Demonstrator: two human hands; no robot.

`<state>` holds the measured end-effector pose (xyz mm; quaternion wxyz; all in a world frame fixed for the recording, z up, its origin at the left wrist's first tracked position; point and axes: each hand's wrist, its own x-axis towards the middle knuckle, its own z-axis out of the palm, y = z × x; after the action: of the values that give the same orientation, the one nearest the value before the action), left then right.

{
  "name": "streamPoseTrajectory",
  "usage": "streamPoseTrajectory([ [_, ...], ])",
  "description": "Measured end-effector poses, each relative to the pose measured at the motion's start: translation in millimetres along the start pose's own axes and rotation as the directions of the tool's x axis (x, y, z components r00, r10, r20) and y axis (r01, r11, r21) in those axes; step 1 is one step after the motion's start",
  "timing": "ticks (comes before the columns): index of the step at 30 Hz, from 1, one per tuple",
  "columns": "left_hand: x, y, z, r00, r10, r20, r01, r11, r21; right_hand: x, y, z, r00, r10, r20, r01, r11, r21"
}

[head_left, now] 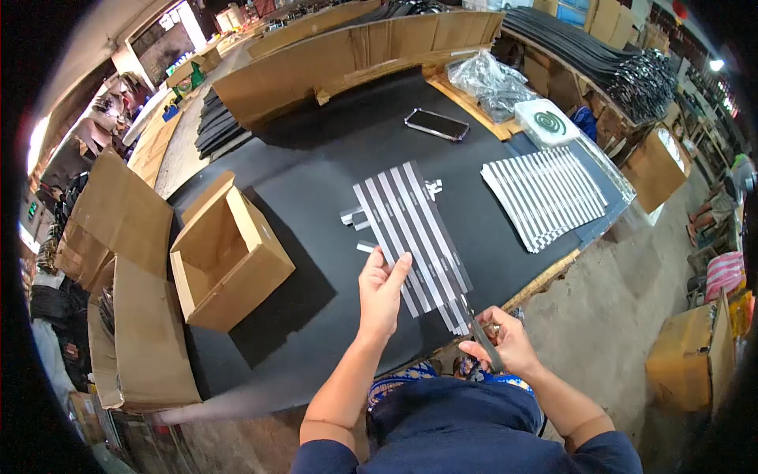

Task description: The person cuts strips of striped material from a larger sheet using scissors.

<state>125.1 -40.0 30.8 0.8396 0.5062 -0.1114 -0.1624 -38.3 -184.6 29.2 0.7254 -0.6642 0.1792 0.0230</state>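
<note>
My left hand (380, 299) pinches the near left edge of a striped sheet (412, 237) with white and dark grey bands, thumb on top. In my right hand (507, 344) is a pair of scissors (484, 338), fingers in the handles, blades at the sheet's near right corner. Whether the blades are apart is too small to tell. Some narrow cut strips (458, 318) lie by the blades. Small cut pieces (355, 217) rest left of the sheet, and white bits (433, 188) show past its right side. A stack of similar striped sheets (545, 197) lies to the right.
An open cardboard box (260, 272) stands on the black tabletop (316, 174) at left, beside a larger carton (150, 332). A phone (437, 125) lies farther back. Behind the sheets are a white tray with a green coil (550, 122) and clear plastic bags (488, 83). Cardboard (355, 59) borders the back.
</note>
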Motion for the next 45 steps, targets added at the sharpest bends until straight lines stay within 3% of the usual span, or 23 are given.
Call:
streamPoseTrajectory([
  [4,2.0,-2.6,-2.8,0.999,0.028,-0.03,-0.026,0.998,0.061,3.6,7.7,-2.9,0.997,-0.071,-0.01,0.07,0.996,-0.061],
  [5,0.8,1.1,-1.1,1.0,0.004,-0.028,-0.002,0.997,0.075,0.1,-4.6,2.3,1.0,0.03,-0.003,-0.03,0.999,0.03],
  [12,-3.1,-0.7,-1.9,1.0,0.014,0.018,-0.014,1.0,-0.001,-4.6,-2.1,3.7,1.0,0.022,-0.005,-0.022,0.998,0.052],
  [45,-3.2,-5.4,-3.7,1.0,-0.003,0.025,0.003,1.0,0.031,-4.8,-1.2,1.6,0.997,0.07,-0.037,-0.071,0.997,-0.024],
])
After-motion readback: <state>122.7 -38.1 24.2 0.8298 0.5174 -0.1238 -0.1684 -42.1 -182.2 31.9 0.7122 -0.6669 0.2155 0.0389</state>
